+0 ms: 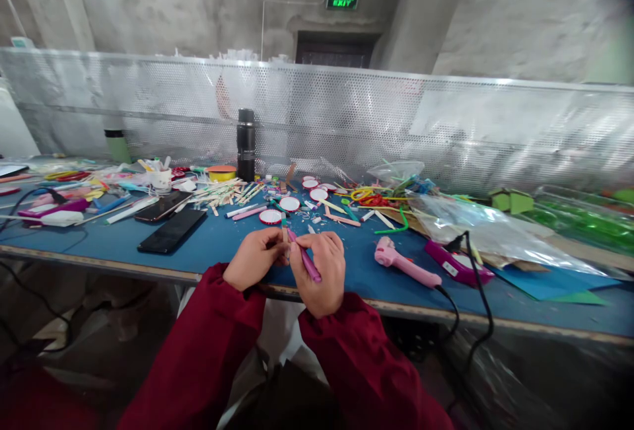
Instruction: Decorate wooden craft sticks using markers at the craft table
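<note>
Both of my hands meet over the near edge of the blue table (222, 245). My right hand (321, 271) is closed round a pink pen-like tool (308, 259), its tip pointing up and left toward my other hand. My left hand (253, 255) pinches a small wooden stick piece (285, 234) that stands upright between the hands. The tool's tip touches or nearly touches that piece. Dark red sleeves cover both forearms.
Two black phones (172, 229) lie left of my hands. A pink glue gun (403, 263) and a purple one (458, 265) with black cables lie to the right. Round red-rimmed discs (290, 203), wooden sticks, a black flask (246, 144) and plastic bags litter the table before a perforated metal screen.
</note>
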A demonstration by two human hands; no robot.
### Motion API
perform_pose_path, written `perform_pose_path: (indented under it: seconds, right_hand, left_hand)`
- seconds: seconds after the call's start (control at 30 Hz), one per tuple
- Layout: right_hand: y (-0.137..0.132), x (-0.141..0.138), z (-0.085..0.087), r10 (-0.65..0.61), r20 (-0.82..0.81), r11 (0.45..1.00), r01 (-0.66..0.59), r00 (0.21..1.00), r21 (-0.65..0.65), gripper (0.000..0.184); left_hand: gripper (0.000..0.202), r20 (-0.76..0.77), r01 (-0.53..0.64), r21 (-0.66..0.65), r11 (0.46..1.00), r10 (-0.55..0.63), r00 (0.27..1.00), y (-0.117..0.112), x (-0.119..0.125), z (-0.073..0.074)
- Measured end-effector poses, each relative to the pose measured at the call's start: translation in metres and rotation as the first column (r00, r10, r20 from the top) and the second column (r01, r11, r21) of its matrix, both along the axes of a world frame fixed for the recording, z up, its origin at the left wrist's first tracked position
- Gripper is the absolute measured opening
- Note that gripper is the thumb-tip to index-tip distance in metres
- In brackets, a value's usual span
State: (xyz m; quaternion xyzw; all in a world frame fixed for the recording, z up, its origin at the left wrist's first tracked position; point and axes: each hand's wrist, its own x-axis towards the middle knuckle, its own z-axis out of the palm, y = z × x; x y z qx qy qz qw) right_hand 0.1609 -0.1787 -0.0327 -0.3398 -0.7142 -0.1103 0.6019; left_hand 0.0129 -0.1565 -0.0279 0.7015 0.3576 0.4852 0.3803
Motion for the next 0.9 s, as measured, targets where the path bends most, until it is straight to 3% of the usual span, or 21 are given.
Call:
perform_pose_path:
  seconds: [0.4,0.6,0.9]
  right_hand:
    - [0.0001,0.0003,-0.0015,-0.018,-0.014,1.0,0.019,1.0,0.016,0.005]
    - [-0.003,0.0022,0.0029,0.0,0.07,0.999,0.002,0.998,-0.034,0.009]
    - [-0.0016,0.0003,0.0002,-0.005,0.012,0.999,0.004,1.0,0.033,0.008]
  left_hand:
    - [0.017,0.016,0.005,-0.017,1.0,-0.005,1.0,0.0004,0.0003,0.0018]
    - [0.017,0.023,0.002,-0.005,1.0,-0.002,1.0,0.0015,-0.0003,-0.0006]
    - [0.02,0.007,0.008,0.005,1.0,-0.008,1.0,0.0007,-0.0011,0.001]
